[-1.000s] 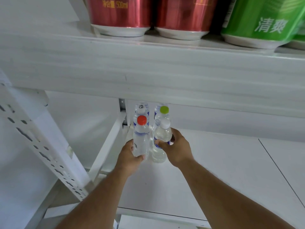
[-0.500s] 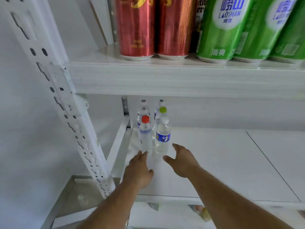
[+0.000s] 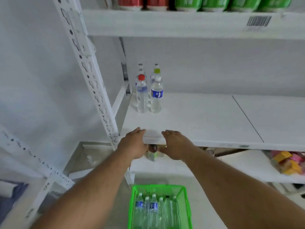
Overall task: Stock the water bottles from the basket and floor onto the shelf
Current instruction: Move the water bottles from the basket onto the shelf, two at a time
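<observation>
both hands, left (image 3: pixel 134 144) and right (image 3: pixel 177 145), hang empty with fingers relaxed at the shelf (image 3: pixel 206 123) edge. stocked bottles (image 3: pixel 149 95) stand beyond the fingertips; the basket (image 3: pixel 185 195) of bottles sits below the wrists.

White shelf (image 3: pixel 206 116) with water bottles (image 3: pixel 149 95) clustered upright at its back left corner, just beside the perforated upright post (image 3: pixel 92 76); board surface to their right and front is bare up to the front edge. Upper shelf (image 3: pixel 181 23) of cans bounds access from above. Green basket (image 3: pixel 185 202) of bottles stands on the floor below, open-topped, between both forearms
</observation>
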`<action>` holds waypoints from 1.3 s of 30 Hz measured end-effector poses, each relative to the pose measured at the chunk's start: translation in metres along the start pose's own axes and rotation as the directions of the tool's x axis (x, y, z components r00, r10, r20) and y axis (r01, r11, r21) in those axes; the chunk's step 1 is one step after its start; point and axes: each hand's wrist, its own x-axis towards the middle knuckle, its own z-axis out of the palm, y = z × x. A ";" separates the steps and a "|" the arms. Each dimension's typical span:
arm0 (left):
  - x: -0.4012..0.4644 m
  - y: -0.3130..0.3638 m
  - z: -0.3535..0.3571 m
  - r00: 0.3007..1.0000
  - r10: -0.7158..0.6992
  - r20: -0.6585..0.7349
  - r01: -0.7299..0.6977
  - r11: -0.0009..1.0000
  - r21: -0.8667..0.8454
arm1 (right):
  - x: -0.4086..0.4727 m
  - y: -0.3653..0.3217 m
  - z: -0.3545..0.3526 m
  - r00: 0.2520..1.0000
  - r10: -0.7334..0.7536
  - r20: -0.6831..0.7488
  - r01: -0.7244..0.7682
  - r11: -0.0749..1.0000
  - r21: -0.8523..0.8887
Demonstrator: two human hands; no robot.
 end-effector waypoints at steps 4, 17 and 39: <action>-0.045 0.012 0.041 0.998 -0.014 0.055 0.013 1.000 0.020 | -0.046 0.017 0.036 0.998 -0.002 0.062 0.002 1.000 -0.003; -0.137 0.015 0.162 0.941 -0.128 0.314 0.128 0.992 0.021 | -0.139 0.050 0.128 0.950 0.083 0.301 -0.119 0.988 0.102; -0.071 -0.149 0.284 0.803 -0.251 0.541 0.434 0.868 -0.241 | -0.057 0.011 0.281 0.788 0.292 0.542 -0.438 0.885 0.160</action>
